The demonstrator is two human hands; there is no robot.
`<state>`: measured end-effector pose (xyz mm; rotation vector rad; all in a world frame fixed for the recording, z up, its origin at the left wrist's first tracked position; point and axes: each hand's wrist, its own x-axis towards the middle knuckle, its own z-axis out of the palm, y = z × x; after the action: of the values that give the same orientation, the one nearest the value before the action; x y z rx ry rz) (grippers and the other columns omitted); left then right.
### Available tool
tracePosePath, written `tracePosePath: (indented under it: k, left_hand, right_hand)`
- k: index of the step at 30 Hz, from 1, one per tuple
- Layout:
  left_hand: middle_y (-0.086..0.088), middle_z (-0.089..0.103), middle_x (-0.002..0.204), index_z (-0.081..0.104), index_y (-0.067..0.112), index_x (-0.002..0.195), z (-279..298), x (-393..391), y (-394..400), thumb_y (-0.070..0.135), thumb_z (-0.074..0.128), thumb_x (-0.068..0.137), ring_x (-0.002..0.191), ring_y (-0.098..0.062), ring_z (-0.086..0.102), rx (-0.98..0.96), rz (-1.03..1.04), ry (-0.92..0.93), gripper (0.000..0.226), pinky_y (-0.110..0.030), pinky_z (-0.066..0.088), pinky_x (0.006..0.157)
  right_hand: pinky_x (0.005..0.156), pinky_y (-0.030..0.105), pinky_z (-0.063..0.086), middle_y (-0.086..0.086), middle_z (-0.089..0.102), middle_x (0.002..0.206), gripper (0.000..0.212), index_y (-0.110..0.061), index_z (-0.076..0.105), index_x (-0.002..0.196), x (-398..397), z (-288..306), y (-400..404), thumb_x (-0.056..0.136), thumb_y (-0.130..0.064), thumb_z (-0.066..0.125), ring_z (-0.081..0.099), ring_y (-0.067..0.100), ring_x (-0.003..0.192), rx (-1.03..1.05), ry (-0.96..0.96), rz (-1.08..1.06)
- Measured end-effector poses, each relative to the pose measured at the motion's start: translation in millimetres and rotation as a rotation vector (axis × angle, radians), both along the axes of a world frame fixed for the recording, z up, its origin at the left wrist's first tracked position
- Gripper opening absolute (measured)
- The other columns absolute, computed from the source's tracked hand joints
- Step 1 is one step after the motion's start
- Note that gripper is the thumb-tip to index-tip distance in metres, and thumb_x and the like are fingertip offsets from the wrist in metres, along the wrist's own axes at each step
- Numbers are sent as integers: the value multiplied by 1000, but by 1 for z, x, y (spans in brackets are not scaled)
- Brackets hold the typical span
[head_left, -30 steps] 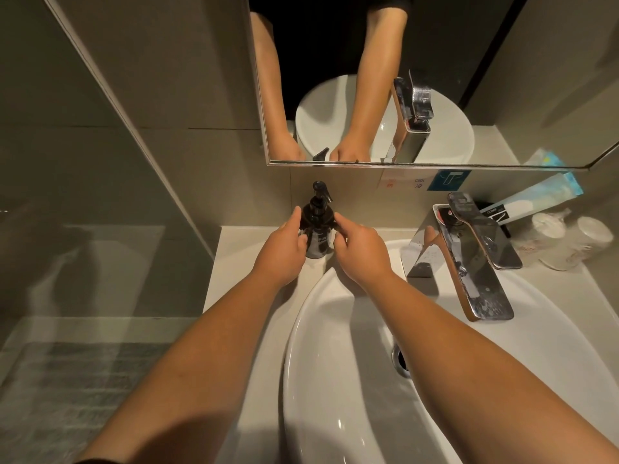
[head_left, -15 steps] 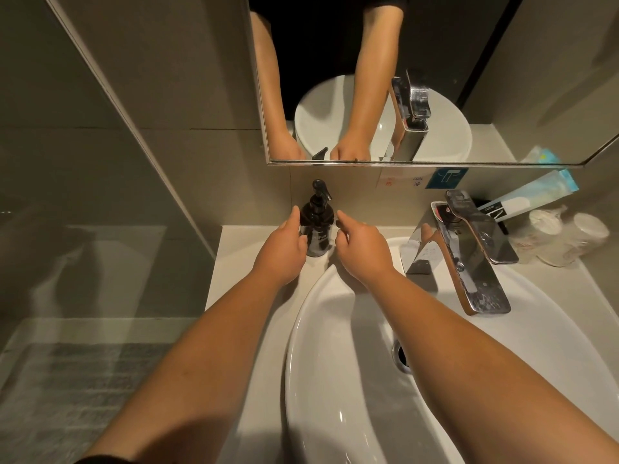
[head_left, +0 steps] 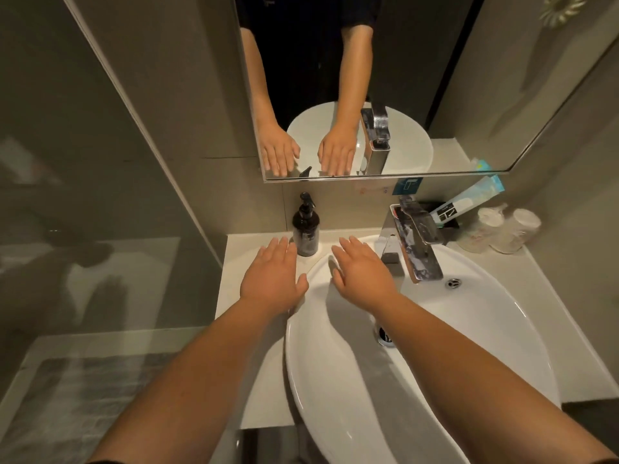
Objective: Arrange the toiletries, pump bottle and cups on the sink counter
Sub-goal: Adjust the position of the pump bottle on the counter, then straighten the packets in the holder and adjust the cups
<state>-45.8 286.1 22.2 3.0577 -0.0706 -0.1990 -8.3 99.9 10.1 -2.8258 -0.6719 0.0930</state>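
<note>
Head view, left hand and right hand flat, fingers spread, empty, pump bottle upright between them (untouched), cups right of faucet.

1. Both forearms are being shown bare from elbow to wrist.
2. No ring, watch or bracelet is being worn on the left hand or the right hand.
3. A dark short-sleeved top is being shown in the mirror reflection, its sleeve ending above the elbow.
</note>
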Motion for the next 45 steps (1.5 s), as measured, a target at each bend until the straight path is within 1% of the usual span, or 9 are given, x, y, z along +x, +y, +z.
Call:
tracePosePath:
  k: [6,9,16,23,31,34,38,40,45]
  left_hand:
    - [-11,13,160,13,11,152,7,-56,-34,49,32,95,147,-27,7,62,-162,-1,71,-40,2,119]
    - [-12,10,160,10,9,152,6,-70,-63,48,31,95,147,-27,5,33,-227,-2,72,-41,4,120]
    - [-12,17,159,15,9,151,0,-67,-129,48,36,93,147,-27,10,-42,-334,-60,73,-38,3,120]
    - [-10,40,145,39,14,141,-2,-55,-180,45,47,87,129,-27,39,-72,-285,-100,63,-38,29,111]
    - [-8,55,128,29,13,145,-15,-46,-227,46,39,91,103,-23,53,-6,-142,-53,64,-37,45,96]
    - [-12,32,152,21,11,148,-21,-39,-251,46,35,94,101,-24,59,-13,-107,-24,66,-35,53,81]
    - [-8,9,161,11,11,152,-19,-17,-276,43,31,98,147,-23,9,-33,-132,-15,66,-39,23,117]
    - [-11,10,160,11,9,152,-16,-3,-285,42,30,98,147,-25,6,1,-187,-27,66,-40,8,120]
    - [-13,15,159,16,8,151,-24,33,-295,39,33,96,147,-27,9,41,-298,-54,66,-40,5,120]
  right_hand:
    - [115,43,28,11,36,152,57,-12,40,142,-71,12,-39,92,-39,44,28,30,142,-109,72,5]
    - [104,42,40,11,50,138,57,-11,47,134,-95,17,-65,89,-46,47,46,32,127,-120,92,-36]
    - [118,40,19,11,37,152,65,-11,38,144,-112,25,-149,92,-49,45,29,30,142,-104,94,-188]
    - [121,36,9,4,25,159,67,-14,28,149,-85,23,-227,94,-51,42,16,22,148,-96,71,-258]
    - [120,35,10,3,24,159,66,-17,27,149,-25,22,-269,95,-50,41,16,21,148,-40,61,-173]
    - [120,34,10,4,24,159,66,-16,26,150,-9,19,-282,95,-51,40,16,21,148,-34,69,-143]
    - [120,34,11,4,24,159,66,-16,26,149,6,15,-296,95,-50,41,16,21,148,-25,80,-131]
    - [119,33,12,3,24,159,66,-16,26,150,13,16,-300,95,-50,41,16,21,148,3,84,-146]
    - [116,32,22,1,31,157,64,-18,30,148,33,17,-305,94,-48,45,24,19,145,151,67,-233]
